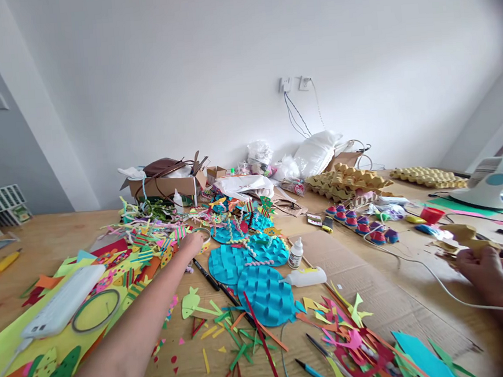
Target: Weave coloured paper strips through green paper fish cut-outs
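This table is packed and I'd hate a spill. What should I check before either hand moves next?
1. Left hand at the small ring, grip secure: cannot tell.
2. Right hand by the tan cardboard piece, hold firm: cannot tell.
3. Small glue bottle upright: ok.
4. Large glue bottle upright: not ok, it lies on its side by the blue woven paper.
5. White cable clear of the right hand: not ok, it runs close beside it.

plain white wall (223,51), twin sockets (294,84) with cables, wooden table (50,239), even daylight.
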`<state>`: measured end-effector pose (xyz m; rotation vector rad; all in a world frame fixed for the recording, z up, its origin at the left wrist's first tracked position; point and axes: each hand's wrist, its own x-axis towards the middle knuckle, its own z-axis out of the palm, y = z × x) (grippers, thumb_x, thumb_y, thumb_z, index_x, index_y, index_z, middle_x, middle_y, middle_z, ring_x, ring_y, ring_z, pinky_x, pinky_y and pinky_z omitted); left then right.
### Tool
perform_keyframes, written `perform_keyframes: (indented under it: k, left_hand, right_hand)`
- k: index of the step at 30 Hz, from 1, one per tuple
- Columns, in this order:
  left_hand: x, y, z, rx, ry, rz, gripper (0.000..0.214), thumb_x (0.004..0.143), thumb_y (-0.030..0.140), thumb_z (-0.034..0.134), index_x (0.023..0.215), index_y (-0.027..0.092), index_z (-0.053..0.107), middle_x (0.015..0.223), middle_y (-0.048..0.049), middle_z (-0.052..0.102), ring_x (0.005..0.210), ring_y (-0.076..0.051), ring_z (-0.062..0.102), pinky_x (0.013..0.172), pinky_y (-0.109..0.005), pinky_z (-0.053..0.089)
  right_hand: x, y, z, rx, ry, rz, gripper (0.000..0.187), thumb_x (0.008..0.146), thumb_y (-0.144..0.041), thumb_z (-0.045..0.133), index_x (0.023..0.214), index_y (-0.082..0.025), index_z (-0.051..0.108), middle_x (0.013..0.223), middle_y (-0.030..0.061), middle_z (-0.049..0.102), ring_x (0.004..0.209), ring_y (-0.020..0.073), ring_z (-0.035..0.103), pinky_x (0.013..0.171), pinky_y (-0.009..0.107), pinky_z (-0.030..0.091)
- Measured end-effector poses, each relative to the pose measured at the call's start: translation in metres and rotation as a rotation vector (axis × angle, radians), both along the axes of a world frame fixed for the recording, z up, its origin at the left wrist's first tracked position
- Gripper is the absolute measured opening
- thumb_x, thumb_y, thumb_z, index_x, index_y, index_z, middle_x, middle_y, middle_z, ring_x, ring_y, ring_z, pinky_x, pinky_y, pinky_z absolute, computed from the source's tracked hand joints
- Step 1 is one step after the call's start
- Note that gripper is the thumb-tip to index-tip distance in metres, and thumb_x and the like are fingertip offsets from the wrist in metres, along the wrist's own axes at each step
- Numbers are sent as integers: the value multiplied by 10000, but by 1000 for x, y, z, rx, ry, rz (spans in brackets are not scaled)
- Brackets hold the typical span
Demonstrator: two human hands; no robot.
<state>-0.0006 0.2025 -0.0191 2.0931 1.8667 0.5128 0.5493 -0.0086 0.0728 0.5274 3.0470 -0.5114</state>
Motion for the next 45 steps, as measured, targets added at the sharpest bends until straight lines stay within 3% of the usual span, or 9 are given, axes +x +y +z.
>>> perform_keyframes:
  k: [5,10,15,18,21,25,28,32,45]
  left_hand:
    - [-14,-1,9,-38,-471,109,297,860,312,519,1102,139,536,1108,-62,555,939,-230,569,780,-399,490]
    - [-24,-16,13,-96,-820,101,299,865,290,516,1128,150,512,1115,-84,550,925,-198,574,769,-399,496]
    - [-29,-35,19,-76,-931,36,285,866,292,515,1110,145,520,1091,-78,560,898,-190,581,747,-383,503]
    - [-30,-55,28,22,-859,-19,277,857,263,525,1106,140,524,1017,-67,584,839,-179,591,723,-367,507]
    - [-32,-91,39,172,-738,-109,312,803,175,550,1115,163,560,978,-57,598,856,-202,580,804,-376,480]
    - [-35,-156,48,299,-554,-349,334,806,117,488,1086,251,614,1093,-42,577,1037,-207,525,943,-355,397]
    - [-37,-198,48,655,-46,-568,470,841,40,367,1239,259,488,1119,-78,544,1021,-189,543,861,-318,461]
    - [-33,-231,45,816,236,-659,473,852,19,332,1253,238,457,1117,-96,531,1004,-186,546,815,-293,489]
    - [-21,-254,37,764,219,-819,475,880,39,337,1292,264,411,1165,-93,524,1118,-196,478,918,-342,442]
  right_hand:
    - [-1,-6,-5,-13,189,-113,551,860,-398,102,476,-179,432,345,-79,365,450,22,348,411,183,203]
    - [13,-4,-17,-263,538,-221,718,812,-464,-103,515,-154,473,363,-58,379,435,24,370,406,169,228]
    - [25,0,-9,-462,966,-359,456,826,-555,304,536,-278,523,369,-38,458,426,57,425,364,199,257]
    - [-26,-10,4,-505,1095,-450,402,793,-560,393,525,-298,540,374,-32,484,453,66,450,380,202,281]
    - [-145,-33,-3,-706,1047,-513,510,752,-646,330,627,-240,612,476,-8,575,555,110,502,445,231,324]
    - [-314,-63,-49,-900,1055,-547,490,788,-595,333,751,-223,651,622,-16,632,627,135,528,487,257,343]
    - [-381,-72,-82,-957,1067,-589,244,731,-498,560,752,-267,635,657,-46,619,592,132,543,453,238,344]
    - [-398,-72,-87,-1141,1409,-873,282,701,-467,636,802,-206,598,748,1,598,571,107,541,433,194,353]
    - [-387,-72,-73,-1302,1377,-895,263,642,-383,710,651,-154,582,489,-23,581,410,65,455,427,182,299]
